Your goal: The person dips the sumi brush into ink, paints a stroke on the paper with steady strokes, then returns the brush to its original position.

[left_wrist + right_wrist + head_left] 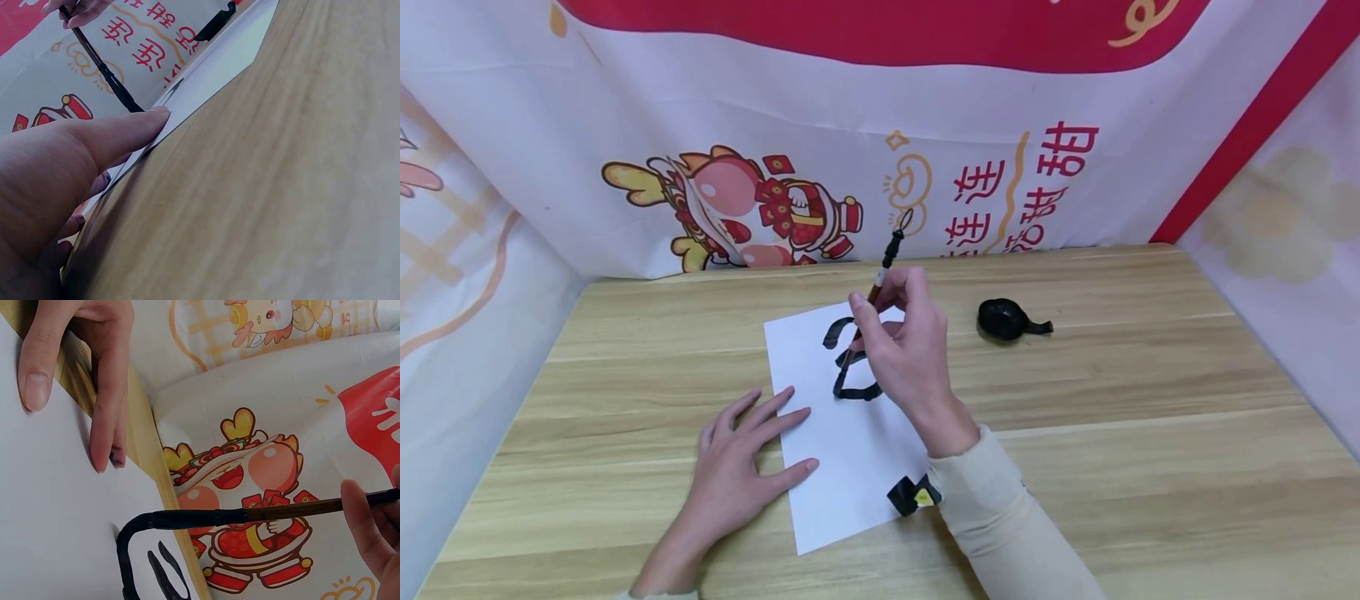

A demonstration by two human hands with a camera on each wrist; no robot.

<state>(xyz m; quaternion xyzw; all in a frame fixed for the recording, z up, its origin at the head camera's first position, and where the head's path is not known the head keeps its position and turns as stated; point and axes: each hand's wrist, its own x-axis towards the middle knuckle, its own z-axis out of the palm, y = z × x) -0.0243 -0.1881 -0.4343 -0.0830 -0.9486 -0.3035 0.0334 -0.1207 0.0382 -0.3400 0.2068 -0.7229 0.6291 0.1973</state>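
Note:
My right hand (pixel 913 350) pinches a writing brush (pixel 876 290) by its brown shaft, above a white sheet of paper (pixel 842 475). The brush slants, black tip down, and meets a wet-looking black stroke (pixel 859 393) at its left corner. More black curved marks lie higher on the sheet, partly behind the hand. In the right wrist view the brush's dark bristles (pixel 181 518) run into the painted line. My left hand (pixel 737 467) rests on the sheet's left edge with fingers spread; in the left wrist view its thumb (pixel 134 128) touches the paper's edge.
A small black dish with a short handle (pixel 1002 320) sits on the wooden table (pixel 1097 392) to the right. At the sheet's lower right corner lies a black object with a yellow patch (pixel 904 497), partly behind the sleeve. A printed cloth (pixel 865 108) hangs behind the table.

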